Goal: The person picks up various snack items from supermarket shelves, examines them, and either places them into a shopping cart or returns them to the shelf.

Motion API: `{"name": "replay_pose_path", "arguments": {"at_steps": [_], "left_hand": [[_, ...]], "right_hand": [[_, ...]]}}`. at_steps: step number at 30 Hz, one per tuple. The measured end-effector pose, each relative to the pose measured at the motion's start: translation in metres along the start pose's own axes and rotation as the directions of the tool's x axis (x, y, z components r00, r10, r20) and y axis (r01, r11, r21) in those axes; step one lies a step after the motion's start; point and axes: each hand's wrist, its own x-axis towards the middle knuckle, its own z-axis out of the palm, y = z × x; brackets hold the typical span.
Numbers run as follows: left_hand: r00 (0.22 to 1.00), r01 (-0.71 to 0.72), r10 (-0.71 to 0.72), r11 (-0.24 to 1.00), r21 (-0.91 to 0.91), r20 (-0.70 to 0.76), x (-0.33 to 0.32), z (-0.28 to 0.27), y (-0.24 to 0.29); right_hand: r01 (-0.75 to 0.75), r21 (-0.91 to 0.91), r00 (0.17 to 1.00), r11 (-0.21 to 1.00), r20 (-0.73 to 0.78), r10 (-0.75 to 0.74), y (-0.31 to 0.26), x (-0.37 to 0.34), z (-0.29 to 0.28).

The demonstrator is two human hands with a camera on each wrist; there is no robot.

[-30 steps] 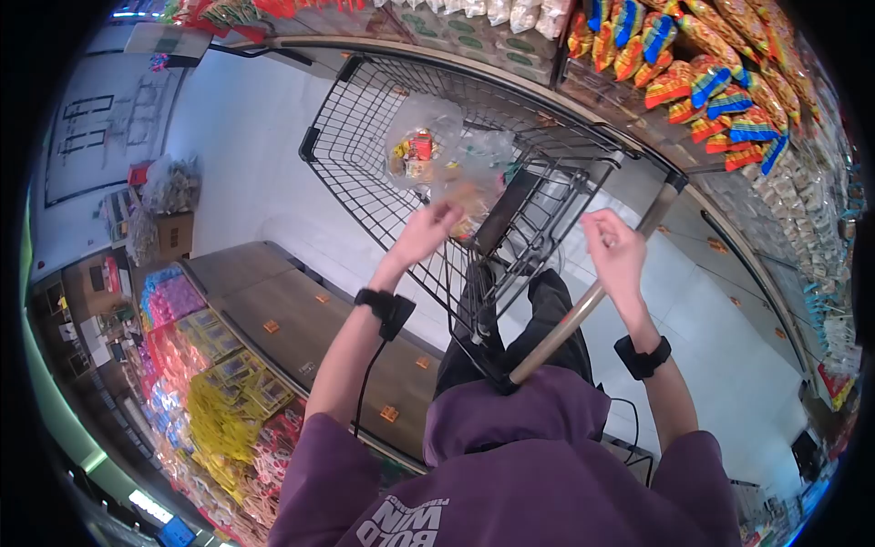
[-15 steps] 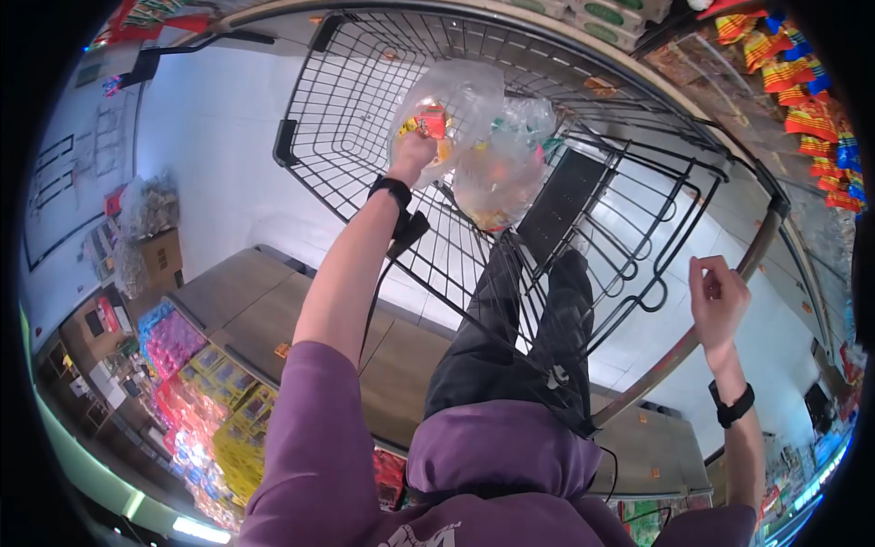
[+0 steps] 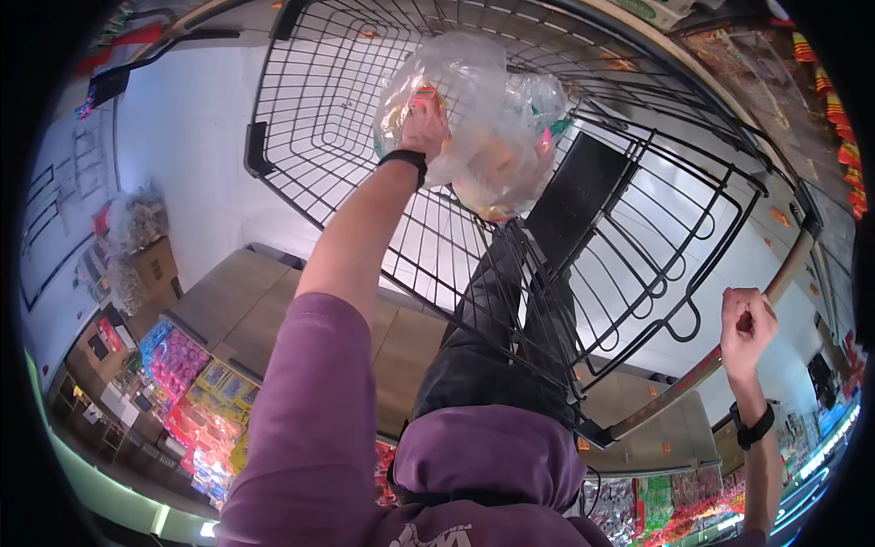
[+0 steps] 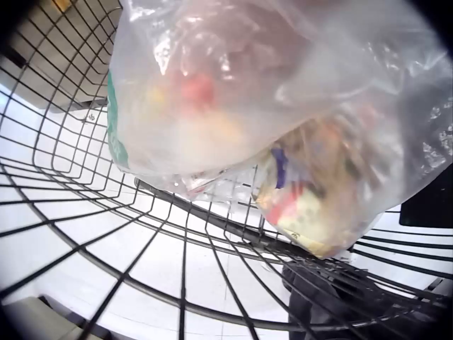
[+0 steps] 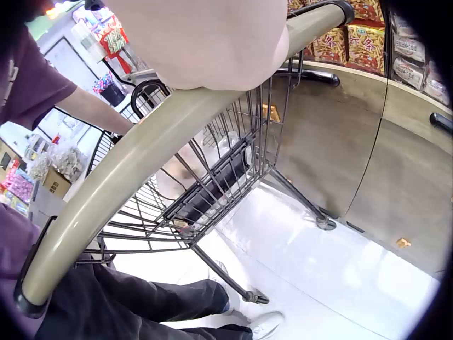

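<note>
In the head view my left hand (image 3: 424, 128) reaches into a clear plastic bag (image 3: 460, 68) in the shopping cart. Its fingers are at a small red packet (image 3: 426, 93), partly veiled by the plastic; I cannot tell whether they grip it. The left wrist view shows the same bag close up, with blurred red and yellow contents. Against it leans a second clear bag (image 3: 506, 178) of packaged goods. My right hand (image 3: 747, 326), its fingers loosely curled around nothing, is at the cart's handle (image 5: 134, 156) and overlaps it in both the head and right wrist views.
The black wire cart (image 3: 328, 182) stands across my legs, its child-seat panel (image 3: 574, 196) behind the bags. Wooden display counters (image 5: 347, 127) with packaged snacks line the aisle. Pale floor (image 5: 311, 262) shows around the cart. A cardboard box (image 3: 157, 264) sits at the left.
My left hand has moved forward from above the cart into the clear bag, over the red packet. My right hand has shifted right and down along the handle. My view has moved closer over the cart.
</note>
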Motion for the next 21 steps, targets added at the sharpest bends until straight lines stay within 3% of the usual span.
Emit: {"name": "replay_pose_path", "arguments": {"at_steps": [3,4,8,11,14,17,21], "left_hand": [[0.999,-0.043,0.044,0.996,-0.074,0.006,0.019,0.007,-0.008],[0.999,-0.021,0.018,0.999,-0.048,-0.048,0.024,0.012,-0.008],[0.997,0.060,-0.069,0.966,-0.251,-0.030,0.031,0.003,-0.013],[0.996,0.084,-0.089,0.969,-0.231,-0.008,0.039,0.002,-0.017],[0.993,0.051,-0.027,0.976,-0.211,0.116,0.034,-0.013,-0.026],[0.994,0.077,-0.059,0.977,-0.199,0.093,0.025,-0.013,-0.025],[0.984,0.097,-0.062,0.972,-0.212,0.167,0.018,-0.016,-0.022]], "right_hand": [[0.009,-0.012,0.999,1.000,0.036,-0.008,0.000,0.001,-0.003],[0.014,-0.013,0.999,1.000,0.035,-0.013,0.001,0.002,-0.003],[0.013,-0.022,0.999,1.000,0.036,-0.012,0.003,0.002,-0.006],[0.013,-0.015,0.999,1.000,0.031,-0.012,0.000,0.003,-0.006],[0.038,0.007,0.999,0.999,0.029,-0.038,0.000,0.002,-0.005],[0.044,0.010,0.998,0.999,0.044,-0.045,-0.005,0.004,-0.006],[0.067,-0.003,0.997,0.998,0.044,-0.067,-0.007,0.005,-0.004]]}}
